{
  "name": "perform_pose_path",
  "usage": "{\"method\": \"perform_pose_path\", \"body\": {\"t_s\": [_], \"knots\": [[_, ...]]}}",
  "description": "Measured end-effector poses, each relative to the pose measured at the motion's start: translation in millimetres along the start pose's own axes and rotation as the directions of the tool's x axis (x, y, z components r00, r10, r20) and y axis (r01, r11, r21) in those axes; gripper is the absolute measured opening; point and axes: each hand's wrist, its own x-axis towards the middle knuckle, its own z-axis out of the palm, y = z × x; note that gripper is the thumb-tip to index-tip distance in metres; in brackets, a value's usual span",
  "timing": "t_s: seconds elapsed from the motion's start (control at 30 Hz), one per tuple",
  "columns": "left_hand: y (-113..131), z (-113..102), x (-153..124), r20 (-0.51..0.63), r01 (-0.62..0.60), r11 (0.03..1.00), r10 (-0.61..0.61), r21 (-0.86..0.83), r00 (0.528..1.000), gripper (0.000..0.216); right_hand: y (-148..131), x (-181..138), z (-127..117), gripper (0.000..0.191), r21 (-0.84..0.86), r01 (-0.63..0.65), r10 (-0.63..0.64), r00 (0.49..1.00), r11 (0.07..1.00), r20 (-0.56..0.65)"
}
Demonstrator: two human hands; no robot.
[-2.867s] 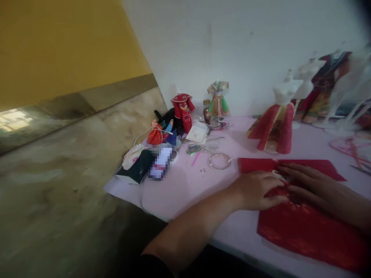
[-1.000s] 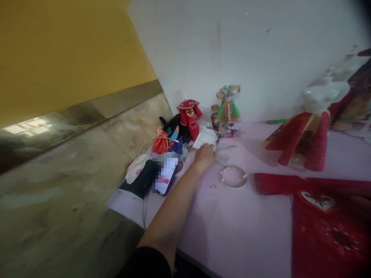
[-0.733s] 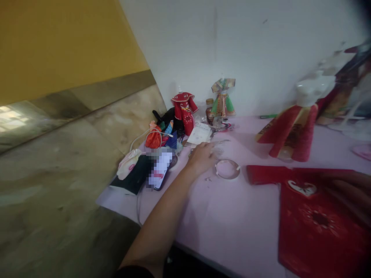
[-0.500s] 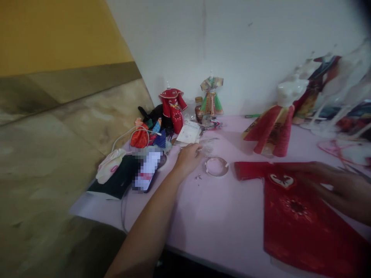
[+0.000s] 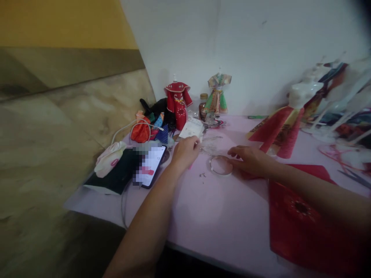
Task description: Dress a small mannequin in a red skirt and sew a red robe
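Observation:
My left hand (image 5: 184, 153) sits at the lower edge of a white paper card (image 5: 191, 128), fingers bunched against it; I cannot tell whether it grips the card. Wispy clear plastic scraps (image 5: 210, 144) lie just to its right. My right hand (image 5: 249, 160) rests flat and open on the pale pink table cover (image 5: 208, 208), right next to a clear ring (image 5: 220, 165) with small white tabs. A red embroidered paper garment (image 5: 298, 220) lies under my right forearm, partly hidden by it.
A phone with a blurred screen (image 5: 149, 166), a black pouch (image 5: 111, 177) and a tangle of cloth bits and white cable crowd the left. Small dresses on stands (image 5: 279, 131) line the back wall. Scissors (image 5: 355, 178) lie far right.
My right hand has moved left off the red garment to beside the ring. My left hand stays at the card, and the view has shifted slightly.

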Motion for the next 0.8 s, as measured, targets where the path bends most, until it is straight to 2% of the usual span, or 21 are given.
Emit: {"method": "perform_pose_path", "body": {"t_s": [0.07, 0.13, 0.2, 0.27, 0.37, 0.5, 0.67, 0.8], "knots": [[-3.6, -9.2, 2.9, -0.16, 0.015, 0.984, -0.044, -0.179, 0.986, 0.015, -4.0, 11.4, 3.5, 0.039, -0.056, -0.029, 0.032, 0.998, 0.998, 0.049], [-6.7, -18.8, 6.5, -0.293, 0.004, 0.91, -0.138, -0.414, 0.946, 0.014, -7.1, 18.5, 4.1, 0.034, -0.099, -0.037, 0.045, 0.996, 0.994, 0.075], [-9.4, -27.7, 10.1, -0.368, -0.03, 0.795, -0.246, -0.606, 0.897, 0.014, -8.1, 23.8, 1.1, 0.031, -0.105, -0.035, 0.043, 0.996, 0.994, 0.076], [-11.3, -34.9, 12.6, -0.403, -0.068, 0.696, -0.331, -0.715, 0.853, 0.015, -8.3, 29.4, -5.0, 0.032, -0.093, -0.039, 0.045, 0.997, 0.995, 0.063], [-11.4, -41.0, 13.2, -0.417, -0.104, 0.614, -0.393, -0.783, 0.82, 0.018, -14.7, 40.0, -15.3, 0.032, -0.042, -0.033, 0.035, 0.999, 0.999, 0.04], [-9.3, -42.3, 11.8, -0.423, -0.123, 0.594, -0.398, -0.795, 0.814, 0.02, -45.7, 52.7, -18.5, 0.019, 0.005, 0.034, -0.034, 0.999, 0.999, 0.042], [-9.7, -42.8, 11.6, -0.456, -0.194, 0.577, -0.352, -0.793, 0.817, 0.022, -95.8, 61.4, -1.4, 0.018, -0.002, 0.15, -0.149, 0.981, 0.989, 0.128], [-8.7, -45.1, 10.1, -0.478, -0.224, 0.61, -0.29, -0.76, 0.829, 0.023, -120.2, 71.0, 15.2, 0.02, -0.01, 0.177, -0.174, 0.972, 0.984, 0.159]]}}
